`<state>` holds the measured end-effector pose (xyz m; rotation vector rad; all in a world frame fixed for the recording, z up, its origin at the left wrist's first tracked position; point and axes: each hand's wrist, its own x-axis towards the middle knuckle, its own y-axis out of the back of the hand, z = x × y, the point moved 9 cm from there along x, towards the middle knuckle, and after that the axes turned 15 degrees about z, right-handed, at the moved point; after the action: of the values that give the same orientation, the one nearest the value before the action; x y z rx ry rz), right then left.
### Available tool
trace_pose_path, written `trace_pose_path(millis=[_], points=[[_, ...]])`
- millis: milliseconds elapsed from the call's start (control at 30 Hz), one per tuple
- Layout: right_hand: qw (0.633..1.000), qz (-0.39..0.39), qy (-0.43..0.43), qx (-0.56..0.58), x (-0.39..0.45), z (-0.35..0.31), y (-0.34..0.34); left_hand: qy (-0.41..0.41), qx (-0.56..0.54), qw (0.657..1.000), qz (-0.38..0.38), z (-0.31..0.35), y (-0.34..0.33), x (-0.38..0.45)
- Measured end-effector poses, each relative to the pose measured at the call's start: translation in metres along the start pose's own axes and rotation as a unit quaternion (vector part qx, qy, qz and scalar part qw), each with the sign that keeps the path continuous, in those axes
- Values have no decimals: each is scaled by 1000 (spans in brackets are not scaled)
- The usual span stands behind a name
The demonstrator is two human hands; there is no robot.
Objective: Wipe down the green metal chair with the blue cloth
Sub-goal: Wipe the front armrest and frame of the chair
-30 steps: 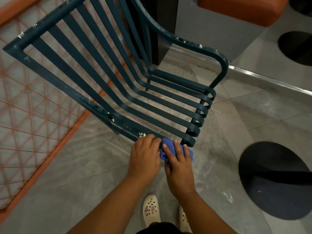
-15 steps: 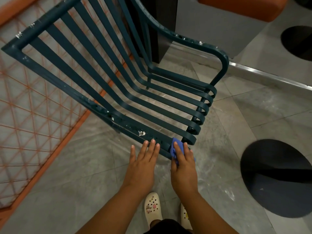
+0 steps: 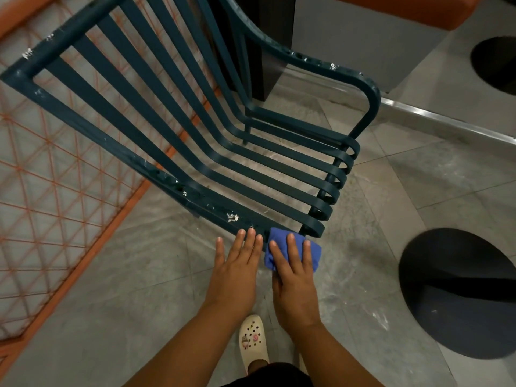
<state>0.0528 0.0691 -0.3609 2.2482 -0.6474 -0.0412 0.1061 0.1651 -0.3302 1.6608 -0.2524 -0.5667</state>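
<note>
Right hand (image 3: pixel 293 269) presses blue cloth (image 3: pixel 312 254) flat-fingered against chair (image 3: pixel 178 152); left hand (image 3: pixel 237 269) spread.

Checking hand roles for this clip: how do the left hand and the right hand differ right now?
The right hand lies on the blue cloth with straight fingers, pressing it at the front end of the green metal chair; the left hand has no cloth under it. The left hand's fingertips reach the chair's side rail, while the right hand's fingertips rest on the cloth. Both are flat, palm down, side by side.

Cloth (image 3: pixel 293 248) under right hand (image 3: pixel 293 270).
</note>
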Motion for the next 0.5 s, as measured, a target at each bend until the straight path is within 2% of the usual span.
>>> trace_pose_path(millis=[33,100,167,200,267,367,500], points=[[1000,-10,-9,12,-1,7,2,-1,0,1000,0,0,1,0],[990,-17,-110,85,9,23,12,-4,-2,1000,-3,1,2,1],[951,-26,-236,199,25,41,13,-6,-3,1000,-9,2,2,2],[921,-58,-300,241,31,51,9,-5,-4,1000,-10,3,2,2],[879,-152,-382,240,35,67,-1,-5,-6,1000,-9,3,1,3],[852,-257,-423,171,42,70,-8,-2,-21,1000,3,5,1,2],[830,-283,-433,206,54,61,-15,6,-64,997,41,4,-5,0]])
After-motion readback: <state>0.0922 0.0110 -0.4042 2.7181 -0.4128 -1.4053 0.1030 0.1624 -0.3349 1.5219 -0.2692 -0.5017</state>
